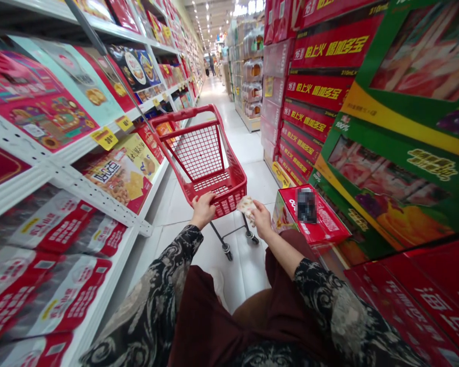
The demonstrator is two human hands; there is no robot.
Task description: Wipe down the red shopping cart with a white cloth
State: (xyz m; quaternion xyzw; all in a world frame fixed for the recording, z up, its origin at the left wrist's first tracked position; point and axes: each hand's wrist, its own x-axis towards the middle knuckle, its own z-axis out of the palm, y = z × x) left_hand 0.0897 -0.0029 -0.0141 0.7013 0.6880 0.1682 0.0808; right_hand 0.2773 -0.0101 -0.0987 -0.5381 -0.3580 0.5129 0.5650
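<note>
A small red shopping cart with a mesh basket stands in the aisle just ahead of me. My left hand is closed over the cart's rear handle edge. My right hand is at the cart's right rear corner and pinches a small pale crumpled piece of paper or cloth; what it is exactly I cannot make out. The basket looks bare inside.
White shelves of boxed snacks with yellow price tags line the left. Stacked red drink cartons and green juice boxes rise on the right. A red box lies low beside my right hand. A white tiled aisle runs ahead.
</note>
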